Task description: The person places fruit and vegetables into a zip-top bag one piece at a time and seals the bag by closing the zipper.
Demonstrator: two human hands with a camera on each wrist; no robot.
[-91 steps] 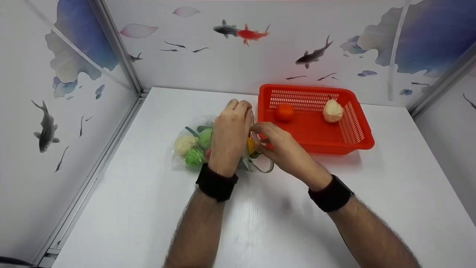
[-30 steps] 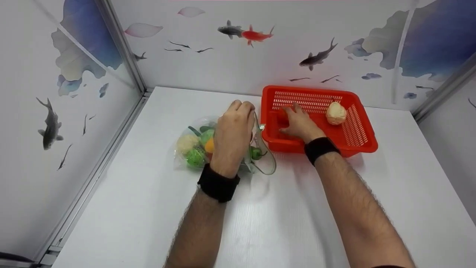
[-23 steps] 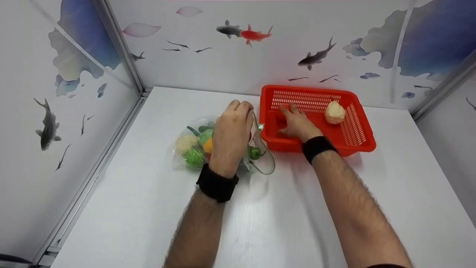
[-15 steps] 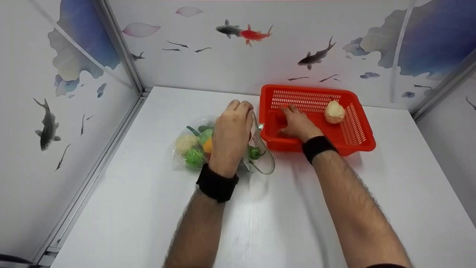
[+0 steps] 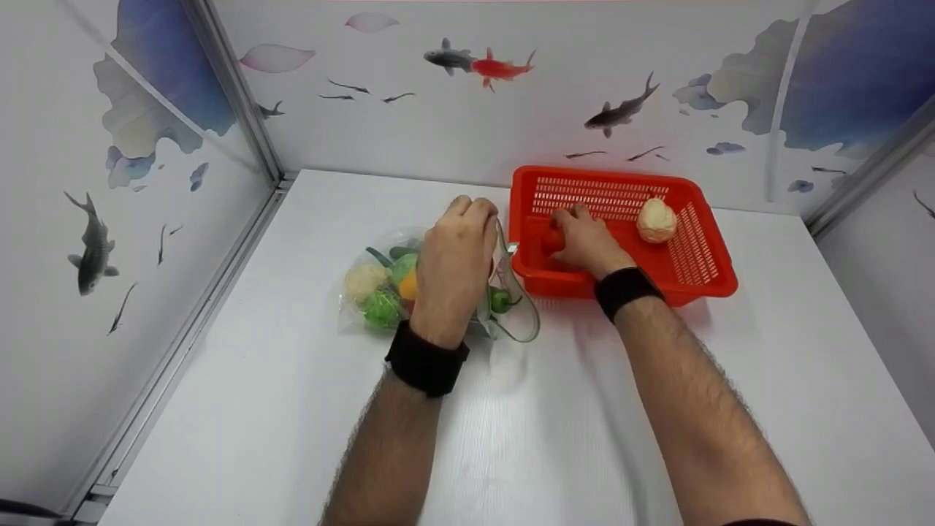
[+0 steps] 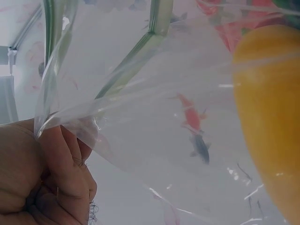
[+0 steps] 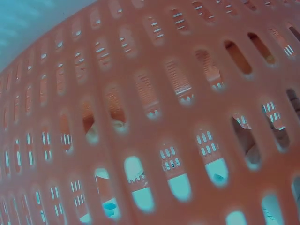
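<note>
A clear zip bag (image 5: pixel 349 315) with green edging lies open on the table, holding several vegetables and fruits. A pale cauliflower-like ball (image 5: pixel 365 282), leafy green balls (image 5: pixel 381 308), an orange-yellow piece (image 6: pixel 269 117) and a green pepper (image 5: pixel 501 299) show through it. My left hand (image 5: pixel 456 263) pinches the bag's rim and holds its mouth up; the left wrist view shows curled fingers at the film. Inside the red basket (image 5: pixel 635 288) my right hand (image 5: pixel 590 239) grips an orange-red round fruit (image 5: pixel 553 239), its far side partly hidden by the fingers.
A cream-coloured round, wrinkled vegetable (image 5: pixel 657 220) sits at the basket's right end. The basket's slotted wall (image 7: pixel 126 140) fills the right wrist view. White panels with painted fish stand behind and left of the white table (image 5: pixel 511 438).
My right hand has moved from the bag's mouth into the basket and its fingers have closed round the orange-red fruit. An orange-yellow piece now shows deeper inside the bag. My left hand stays at the rim.
</note>
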